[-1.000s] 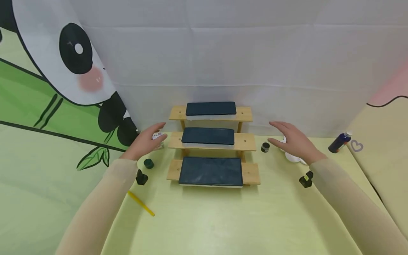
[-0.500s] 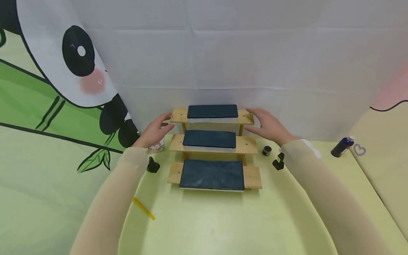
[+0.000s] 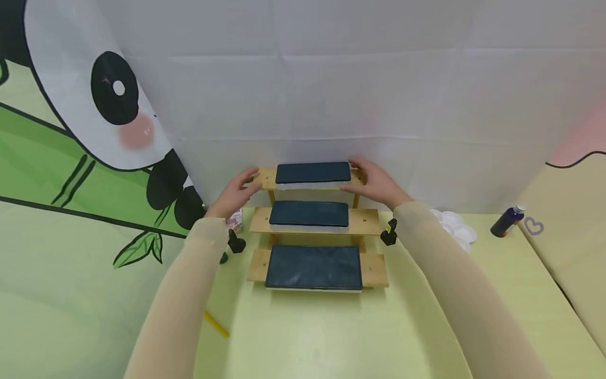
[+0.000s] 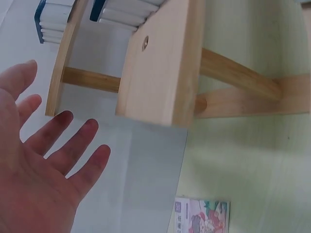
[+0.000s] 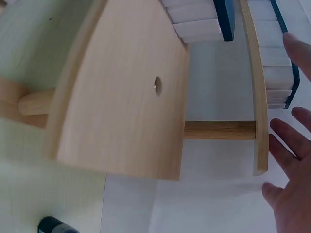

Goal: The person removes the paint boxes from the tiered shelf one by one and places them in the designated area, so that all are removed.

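Observation:
A three-step wooden stand (image 3: 364, 221) carries one flat bundle per step, white below with a dark blue cover: a top bundle (image 3: 312, 172), a middle bundle (image 3: 309, 213) and a larger bottom bundle (image 3: 312, 267). My left hand (image 3: 233, 196) is at the left end of the top step, its fingers spread apart in the left wrist view, with nothing in them. Over the right end of that step, my right hand (image 3: 376, 184) reaches with thumb and fingers parted to the top bundle's right end. In the right wrist view its fingers (image 5: 290, 138) are loosely extended.
Left of the stand are a small printed box (image 4: 201, 214), a dark green lid (image 3: 224, 258) and a yellow stick (image 3: 216, 325). At right lie white rounded pieces (image 3: 456, 229) and a dark blue bottle (image 3: 508, 221). A white cloth wall (image 3: 303, 100) stands close behind.
Both hands have moved inward to the top step. The right hand has come a long way left, reaching the top bundle's end; the left has shifted slightly right. The bundles remain in place.

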Demonstrator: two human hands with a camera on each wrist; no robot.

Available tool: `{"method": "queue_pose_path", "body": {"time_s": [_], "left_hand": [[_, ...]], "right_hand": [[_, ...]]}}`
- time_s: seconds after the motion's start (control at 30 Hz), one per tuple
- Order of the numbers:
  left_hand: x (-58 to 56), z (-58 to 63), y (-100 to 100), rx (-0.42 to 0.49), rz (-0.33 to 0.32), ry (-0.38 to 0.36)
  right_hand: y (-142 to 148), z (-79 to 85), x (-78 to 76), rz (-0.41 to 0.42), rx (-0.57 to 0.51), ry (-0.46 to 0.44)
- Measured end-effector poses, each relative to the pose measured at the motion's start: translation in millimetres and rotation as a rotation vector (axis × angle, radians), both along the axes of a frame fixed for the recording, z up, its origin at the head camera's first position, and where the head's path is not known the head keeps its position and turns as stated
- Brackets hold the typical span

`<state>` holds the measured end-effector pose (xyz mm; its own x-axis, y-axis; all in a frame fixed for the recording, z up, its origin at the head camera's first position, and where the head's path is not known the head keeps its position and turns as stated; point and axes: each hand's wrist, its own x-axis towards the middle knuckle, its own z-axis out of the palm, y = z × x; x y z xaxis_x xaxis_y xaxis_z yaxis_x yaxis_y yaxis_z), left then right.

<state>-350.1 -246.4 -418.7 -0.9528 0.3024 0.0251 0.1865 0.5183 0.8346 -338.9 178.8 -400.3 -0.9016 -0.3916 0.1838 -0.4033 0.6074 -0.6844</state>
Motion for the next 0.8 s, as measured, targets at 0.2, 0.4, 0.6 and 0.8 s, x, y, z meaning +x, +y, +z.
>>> {"method": "queue_pose_path", "body": {"time_s": [0.2, 0.4, 0.6, 0.8], "left_hand": [[-3.8, 1.3, 2.5, 0.021, 0.036, -0.012], [-7.3, -1.3, 5.9, 0.009, 0.051, -0.006], [-7.2, -2.7, 8.1, 0.018, 0.05, -0.026], [-4.4, -2.2, 10.1, 0.023, 0.034, -0.004]], "right_hand": [[-18.2, 2.3, -9.5, 0.012, 0.036, 0.011], [-30.7, 1.4, -17.5, 0.017, 0.033, 0.002], [-34.5, 1.3, -23.2, 0.007, 0.032, -0.007], [-33.9, 2.7, -26.5, -0.006, -0.01, -0.041]]}}
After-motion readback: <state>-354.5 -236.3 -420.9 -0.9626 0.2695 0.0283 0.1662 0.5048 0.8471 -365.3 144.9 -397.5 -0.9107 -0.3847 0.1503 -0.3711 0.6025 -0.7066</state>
